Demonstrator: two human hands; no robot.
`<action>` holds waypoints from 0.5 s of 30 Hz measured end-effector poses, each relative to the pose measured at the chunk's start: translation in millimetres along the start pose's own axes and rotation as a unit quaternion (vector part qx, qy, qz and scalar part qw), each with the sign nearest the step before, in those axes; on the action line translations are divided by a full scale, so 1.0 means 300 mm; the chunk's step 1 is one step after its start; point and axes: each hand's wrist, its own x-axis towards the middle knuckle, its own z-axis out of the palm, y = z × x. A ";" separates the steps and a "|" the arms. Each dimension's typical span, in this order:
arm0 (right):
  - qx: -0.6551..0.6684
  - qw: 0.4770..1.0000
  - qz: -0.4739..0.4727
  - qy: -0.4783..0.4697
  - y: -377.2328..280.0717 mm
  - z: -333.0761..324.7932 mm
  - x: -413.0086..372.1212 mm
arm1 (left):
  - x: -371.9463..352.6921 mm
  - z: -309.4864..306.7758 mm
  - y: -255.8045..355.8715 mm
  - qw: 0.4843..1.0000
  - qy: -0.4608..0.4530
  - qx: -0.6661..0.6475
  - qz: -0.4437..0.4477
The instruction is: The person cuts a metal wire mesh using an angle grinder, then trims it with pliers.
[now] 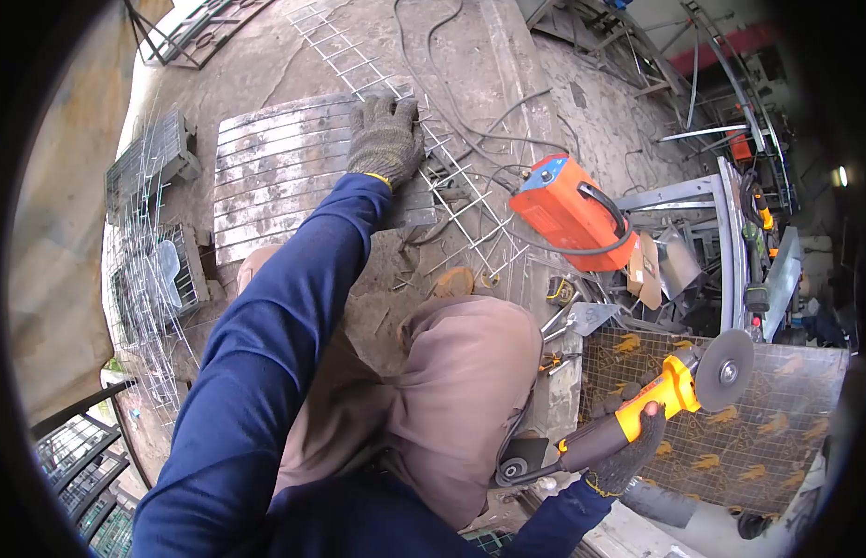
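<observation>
Grinder, yellow with a dark rear part, is in the right hand, at the person's right side, and it appears in front of a patterned sheet. This hand wears a grey glove and is closed firmly around the body; one fingertip shows bare. The round disc is at the far end of the tool, directed away from the knees. The left hand, in a similar glove, reaches forward with the palm down. It rests on the wire grid, near the corner of a slatted panel; its fingers are extended and a little apart, but I cannot tell if they press a wire or hold one. The grid is long and narrow, and it passes under this hand and over the corner of the panel, then continues to the ground between the panel and an orange box. This box has a black handle, and dark cables run on the floor near it. Just below the box, a tape measure lies beside some metal parts. Farther right stands a grey metal frame. On the left side, beyond the panel, more wire meshes are gathered, and a tan cloth hangs at the edge.
</observation>
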 end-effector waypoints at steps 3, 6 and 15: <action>-0.032 0.999 -0.010 0.026 -0.025 -0.007 -0.033 | 0.010 0.006 0.006 1.000 -0.014 0.007 0.008; -0.062 0.998 -0.033 -0.004 -0.047 -0.033 -0.023 | -0.021 0.000 -0.006 0.999 -0.017 -0.001 0.039; -0.375 0.921 -0.056 -0.092 0.045 -0.012 0.158 | -0.134 -0.050 0.020 0.993 -0.030 -0.087 0.068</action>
